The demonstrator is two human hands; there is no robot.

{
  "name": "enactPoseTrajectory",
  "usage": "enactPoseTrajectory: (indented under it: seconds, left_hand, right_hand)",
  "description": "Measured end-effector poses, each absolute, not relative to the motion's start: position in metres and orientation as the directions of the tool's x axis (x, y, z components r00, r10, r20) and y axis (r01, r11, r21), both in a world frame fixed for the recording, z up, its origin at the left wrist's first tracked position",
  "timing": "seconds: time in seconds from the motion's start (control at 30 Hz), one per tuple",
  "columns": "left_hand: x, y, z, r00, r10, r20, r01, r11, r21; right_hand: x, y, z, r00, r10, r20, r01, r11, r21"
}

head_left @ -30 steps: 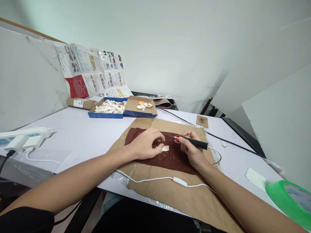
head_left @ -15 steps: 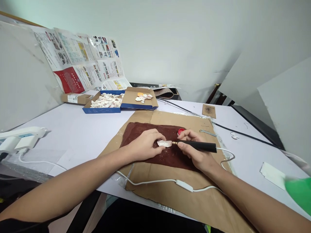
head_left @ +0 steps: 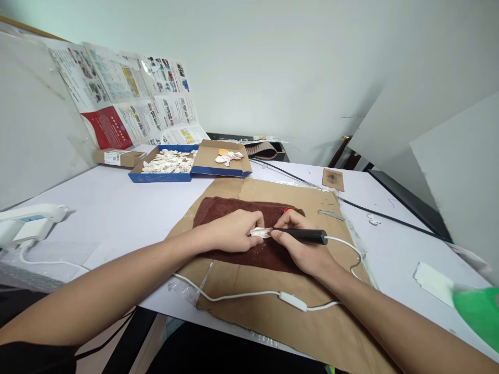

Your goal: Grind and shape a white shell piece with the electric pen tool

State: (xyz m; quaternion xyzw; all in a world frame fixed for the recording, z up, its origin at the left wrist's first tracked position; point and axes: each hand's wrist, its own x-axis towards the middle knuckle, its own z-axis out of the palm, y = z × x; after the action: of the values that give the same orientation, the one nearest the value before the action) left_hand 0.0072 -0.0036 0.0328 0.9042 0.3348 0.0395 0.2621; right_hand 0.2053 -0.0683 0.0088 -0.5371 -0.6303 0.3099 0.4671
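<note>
My left hand rests on a dark brown cloth and pinches a small white shell between thumb and fingers. My right hand grips a black pen-shaped corded tool like a pencil, its tip touching the shell. A white cord with an inline switch runs from the tool across the brown cardboard sheet under the cloth. A small red object peeks out just behind my right hand.
A blue box holds several shells, its open lid a few more. Printed leaflets lean on the wall. A white power strip lies at the left. A black cable, a brown card, metal tweezers and green tape lie to the right.
The tool tip moved left from the red object onto the shell. My left hand turned the shell and closed in on it, so both hands now meet over the cloth.
</note>
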Motion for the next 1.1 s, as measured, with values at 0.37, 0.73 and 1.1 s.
enactPoseTrajectory:
  seconds: [0.37, 0.73, 1.1]
  left_hand:
    - [0.004, -0.003, 0.017, 0.785, 0.619, -0.005, 0.53, -0.667, 0.523]
    - [0.004, -0.005, 0.018, 0.78, 0.626, -0.003, 0.528, -0.654, 0.541]
    - [0.006, -0.004, 0.02, 0.788, 0.614, -0.045, 0.533, -0.645, 0.547]
  right_hand:
    - [0.204, -0.069, 0.009, 0.021, 0.976, 0.215, 0.47, 0.18, -0.864]
    - [0.205, -0.069, 0.007, 0.016, 0.975, 0.221, 0.489, 0.185, -0.853]
    - [0.203, -0.069, 0.008, -0.023, 0.973, 0.229, 0.566, 0.201, -0.799]
